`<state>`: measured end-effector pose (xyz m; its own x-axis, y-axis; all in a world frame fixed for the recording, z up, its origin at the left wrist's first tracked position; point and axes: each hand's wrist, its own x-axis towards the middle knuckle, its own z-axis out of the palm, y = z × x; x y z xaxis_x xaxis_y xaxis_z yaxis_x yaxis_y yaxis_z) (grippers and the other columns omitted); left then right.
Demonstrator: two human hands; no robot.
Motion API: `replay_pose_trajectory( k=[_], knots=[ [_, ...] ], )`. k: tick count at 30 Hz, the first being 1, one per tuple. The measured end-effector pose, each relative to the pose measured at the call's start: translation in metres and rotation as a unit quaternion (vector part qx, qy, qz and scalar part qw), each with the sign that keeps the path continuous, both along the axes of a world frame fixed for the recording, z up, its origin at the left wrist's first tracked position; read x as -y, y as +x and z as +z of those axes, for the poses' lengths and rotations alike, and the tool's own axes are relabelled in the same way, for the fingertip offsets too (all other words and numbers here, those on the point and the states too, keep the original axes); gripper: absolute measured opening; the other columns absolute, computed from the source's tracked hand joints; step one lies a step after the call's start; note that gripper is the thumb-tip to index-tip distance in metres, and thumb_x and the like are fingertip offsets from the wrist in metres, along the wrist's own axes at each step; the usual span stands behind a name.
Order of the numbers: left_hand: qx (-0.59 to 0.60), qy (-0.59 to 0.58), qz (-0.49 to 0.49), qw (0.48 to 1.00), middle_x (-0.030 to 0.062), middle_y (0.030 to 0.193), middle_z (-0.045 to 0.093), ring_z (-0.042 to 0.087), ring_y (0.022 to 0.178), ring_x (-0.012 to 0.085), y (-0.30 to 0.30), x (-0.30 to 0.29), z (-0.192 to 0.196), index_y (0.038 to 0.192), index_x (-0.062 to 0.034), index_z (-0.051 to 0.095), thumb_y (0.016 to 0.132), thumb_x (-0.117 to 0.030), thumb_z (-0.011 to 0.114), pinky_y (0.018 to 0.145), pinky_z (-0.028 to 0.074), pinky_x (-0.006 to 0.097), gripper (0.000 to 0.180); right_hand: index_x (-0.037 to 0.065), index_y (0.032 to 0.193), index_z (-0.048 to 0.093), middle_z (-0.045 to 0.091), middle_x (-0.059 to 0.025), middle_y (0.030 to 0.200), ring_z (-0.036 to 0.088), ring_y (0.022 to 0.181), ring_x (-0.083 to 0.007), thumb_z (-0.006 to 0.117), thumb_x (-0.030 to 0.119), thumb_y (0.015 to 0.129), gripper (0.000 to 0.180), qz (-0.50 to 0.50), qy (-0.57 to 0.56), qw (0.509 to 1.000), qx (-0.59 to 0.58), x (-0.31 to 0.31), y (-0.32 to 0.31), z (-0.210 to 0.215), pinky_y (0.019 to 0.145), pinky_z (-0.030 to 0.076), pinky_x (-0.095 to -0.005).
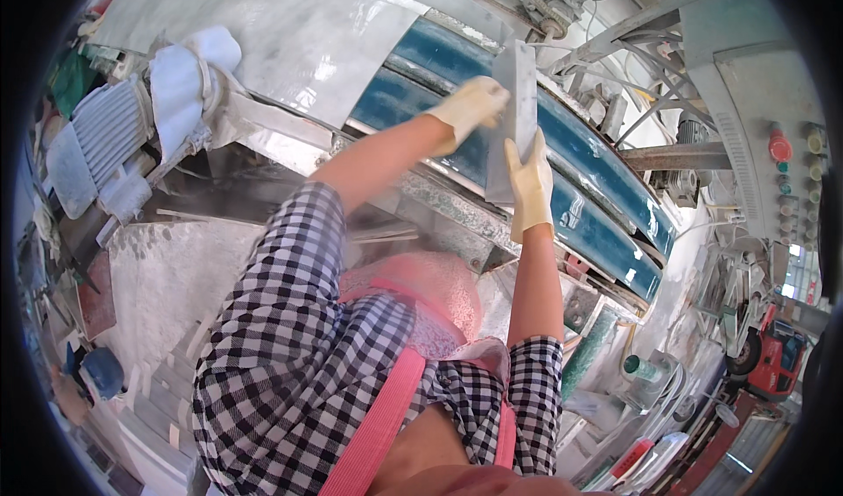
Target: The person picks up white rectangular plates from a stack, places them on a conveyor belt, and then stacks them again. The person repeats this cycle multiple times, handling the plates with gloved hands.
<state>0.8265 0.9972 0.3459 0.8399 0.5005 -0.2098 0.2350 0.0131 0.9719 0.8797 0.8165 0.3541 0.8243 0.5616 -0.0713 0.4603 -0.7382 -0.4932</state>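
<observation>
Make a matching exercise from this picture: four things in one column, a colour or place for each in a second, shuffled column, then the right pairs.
Things:
1. stone slab
2. left hand
3. conveyor belt
4. apron strap

Colour or place:
A. pink
B. dark blue, wet and shiny
C. pale grey, held upright between both hands
D. gloved, on the slab's upper left edge

Pairs: 1-C, 2-D, 3-B, 4-A

The right hand, also gloved, holds the slab's lower edge.
</observation>
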Motion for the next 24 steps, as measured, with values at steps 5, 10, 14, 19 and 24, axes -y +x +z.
replay_pose_trajectory(
  k=[5, 10, 14, 19, 24],
  knots=[
    [-0.261, 0.597, 0.030, 0.758, 0.0217, 0.125, 0.062, 0.058, 0.116, 0.0367, -0.065, -0.110, -0.013, 0.130, -0.0056, 0.059, 0.084, -0.033, 0.071, 0.100, 0.045, 0.048, 0.054, 0.009, 0.154, 0.032, 0.063, -0.0268, 0.127, 0.064, 0.109, -0.0430, 0.055, 0.049, 0.094, 0.076, -0.011, -0.009, 0.999, 0.031, 0.000, -0.001, 0.001, 0.091, 0.051, -0.0489],
    [-0.421, 0.501, 0.082, 0.752, 0.0217, 0.142, 0.047, 0.046, 0.130, 0.0431, -0.072, -0.156, -0.033, 0.142, -0.0042, 0.045, 0.078, -0.048, 0.079, 0.105, 0.038, 0.056, 0.085, 0.009, 0.154, 0.029, 0.066, -0.0249, 0.121, 0.066, 0.105, -0.0418, 0.055, 0.049, 0.094, 0.077, -0.023, -0.043, 0.999, 0.024, -0.003, -0.008, 0.006, 0.089, 0.052, -0.0486],
    [-0.492, 0.420, 0.069, 0.759, 0.0289, 0.140, 0.047, 0.046, 0.131, 0.0459, -0.047, -0.156, -0.026, 0.143, -0.0020, 0.043, 0.083, -0.037, 0.077, 0.107, 0.038, 0.056, 0.077, 0.008, 0.154, 0.029, 0.068, -0.0242, 0.116, 0.067, 0.100, -0.0413, 0.055, 0.049, 0.094, 0.077, -0.017, -0.063, 0.997, 0.037, -0.005, -0.014, 0.008, 0.085, 0.053, -0.0495],
    [-0.453, 0.419, 0.053, 0.785, 0.0302, 0.136, 0.054, 0.055, 0.124, 0.0450, -0.045, -0.146, -0.009, 0.136, -0.0019, 0.048, 0.089, -0.023, 0.061, 0.104, 0.044, 0.051, 0.053, 0.006, 0.152, 0.033, 0.068, -0.0265, 0.114, 0.067, 0.099, -0.0421, 0.056, 0.049, 0.093, 0.076, -0.011, -0.044, 0.997, 0.055, -0.003, -0.012, 0.006, 0.086, 0.053, -0.0498],
    [-0.228, 0.314, 0.041, 0.921, 0.0288, 0.112, 0.067, 0.068, 0.104, 0.0381, -0.082, -0.171, 0.035, 0.113, 0.0053, 0.061, 0.085, -0.023, 0.051, 0.086, 0.054, 0.046, 0.041, 0.003, 0.150, 0.035, 0.064, -0.0279, 0.123, 0.064, 0.110, -0.0424, 0.057, 0.048, 0.093, 0.077, -0.005, -0.020, 1.000, 0.019, 0.000, -0.006, 0.004, 0.092, 0.051, -0.0479]
  ],
)
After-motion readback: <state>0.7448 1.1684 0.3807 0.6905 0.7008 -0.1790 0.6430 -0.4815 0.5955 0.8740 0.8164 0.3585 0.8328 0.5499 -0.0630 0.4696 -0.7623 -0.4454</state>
